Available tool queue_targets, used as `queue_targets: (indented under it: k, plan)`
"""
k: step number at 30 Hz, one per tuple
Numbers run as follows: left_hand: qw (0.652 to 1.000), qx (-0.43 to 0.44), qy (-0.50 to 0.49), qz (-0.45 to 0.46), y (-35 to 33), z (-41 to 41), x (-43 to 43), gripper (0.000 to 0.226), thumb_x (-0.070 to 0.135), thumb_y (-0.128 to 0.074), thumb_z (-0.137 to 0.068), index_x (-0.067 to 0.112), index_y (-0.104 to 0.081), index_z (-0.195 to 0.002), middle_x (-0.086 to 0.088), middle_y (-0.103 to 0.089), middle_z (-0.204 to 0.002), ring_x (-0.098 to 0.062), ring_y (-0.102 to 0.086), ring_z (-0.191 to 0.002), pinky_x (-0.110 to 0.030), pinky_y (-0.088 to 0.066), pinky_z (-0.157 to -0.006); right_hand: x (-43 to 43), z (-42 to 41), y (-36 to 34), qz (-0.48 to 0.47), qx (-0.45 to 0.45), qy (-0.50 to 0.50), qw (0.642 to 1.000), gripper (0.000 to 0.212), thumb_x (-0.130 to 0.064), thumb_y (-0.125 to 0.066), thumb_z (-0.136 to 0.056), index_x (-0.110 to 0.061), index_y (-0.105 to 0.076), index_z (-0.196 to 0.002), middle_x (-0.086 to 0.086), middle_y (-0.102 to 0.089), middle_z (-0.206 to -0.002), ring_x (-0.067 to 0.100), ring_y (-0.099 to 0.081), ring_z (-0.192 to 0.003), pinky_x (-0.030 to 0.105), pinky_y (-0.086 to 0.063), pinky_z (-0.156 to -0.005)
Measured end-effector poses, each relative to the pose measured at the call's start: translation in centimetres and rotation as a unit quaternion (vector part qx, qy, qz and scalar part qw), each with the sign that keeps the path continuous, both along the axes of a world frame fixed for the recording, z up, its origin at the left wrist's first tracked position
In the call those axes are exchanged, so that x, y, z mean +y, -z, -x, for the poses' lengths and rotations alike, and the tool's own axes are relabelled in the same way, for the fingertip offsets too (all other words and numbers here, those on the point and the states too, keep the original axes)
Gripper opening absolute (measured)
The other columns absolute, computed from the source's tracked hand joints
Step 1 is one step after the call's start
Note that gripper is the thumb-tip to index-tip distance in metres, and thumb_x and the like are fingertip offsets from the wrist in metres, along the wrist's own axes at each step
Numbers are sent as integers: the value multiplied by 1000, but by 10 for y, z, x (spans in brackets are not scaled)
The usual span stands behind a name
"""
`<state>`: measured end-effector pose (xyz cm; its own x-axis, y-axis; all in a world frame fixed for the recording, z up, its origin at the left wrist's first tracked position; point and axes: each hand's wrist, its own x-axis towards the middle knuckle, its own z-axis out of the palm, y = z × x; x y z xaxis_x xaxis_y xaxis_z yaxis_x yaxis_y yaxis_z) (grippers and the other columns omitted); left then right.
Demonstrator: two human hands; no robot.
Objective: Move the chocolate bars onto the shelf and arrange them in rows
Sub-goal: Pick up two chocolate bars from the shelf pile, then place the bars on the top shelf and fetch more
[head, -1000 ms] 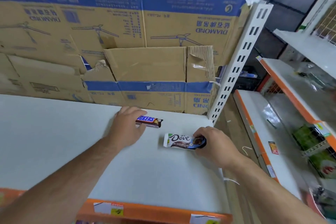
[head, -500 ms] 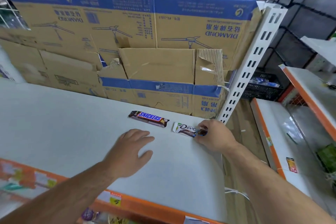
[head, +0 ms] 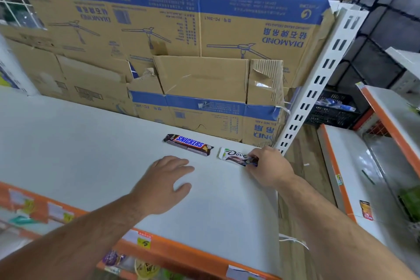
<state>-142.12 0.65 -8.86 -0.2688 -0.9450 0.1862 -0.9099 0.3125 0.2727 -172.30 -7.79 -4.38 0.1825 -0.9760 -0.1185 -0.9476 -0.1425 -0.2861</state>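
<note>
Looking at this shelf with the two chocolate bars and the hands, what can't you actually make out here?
- Head view: the right end of the Dove bar is covered by the right hand.
- Small print on the cardboard boxes is upside down and too small to read.
- Goods under the shelf, along the bottom edge, are blurred and cut off.
- Whether the left hand touches the shelf cannot be told; it is clear of the Snickers bar.

SNICKERS on brown bar (head: 188, 144) – Dove on white bar (head: 236, 156) to its right. DIAMOND, upside down, on far cardboard box (head: 250, 29) – right side.
</note>
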Motion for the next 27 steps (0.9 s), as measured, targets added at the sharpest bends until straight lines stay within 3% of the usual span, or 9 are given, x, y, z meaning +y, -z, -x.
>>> queue_targets:
  k: [6,12,19,24,27]
  plan:
    - [999,4,0,-40,-11,3,-1,52,57,-43,-86,36,-55,-132,14,-48,-140,-9,-35,-131,-34,-31,-109,31,-18,-8,83,83,-40,992,45,-45,-56,-83,-24,-56,-122,1,-55,-117,25,-47,-111,37,-46,-88]
    - [999,-24,-45,-12,-30,-9,17,63,63,-40,-79,33,-56,-131,9,-51,-138,-15,-41,-131,-34,-28,-112,64,-74,-11,51,68,-159,984,42,-57,-36,-74,-24,-58,-90,-1,-60,-97,27,-55,-100,33,-45,-74]
    - [992,-49,-111,-26,-57,-83,67,76,66,-29,-72,33,-47,-139,11,-47,-139,-15,-34,-133,-34,-21,-112,104,-161,-40,16,61,-205,977,51,-55,-56,-83,-28,-52,-126,0,-49,-128,25,-42,-122,39,-42,-96]
    - [983,-45,-176,-22,-66,-163,116,83,70,-24,-68,34,-42,-141,14,-44,-140,-13,-30,-134,-32,-19,-111,142,-253,-52,38,39,-236,970,61,-54,-57,-82,-31,-45,-138,-2,-45,-136,22,-39,-127,38,-40,-100]
    - [975,-30,-217,-32,-72,-225,152,78,68,-34,-73,31,-40,-142,9,-43,-142,-17,-30,-134,-37,-25,-111,171,-322,-56,59,31,-254,965,63,-55,-56,-83,-30,-43,-140,-2,-43,-137,23,-41,-125,39,-42,-99]
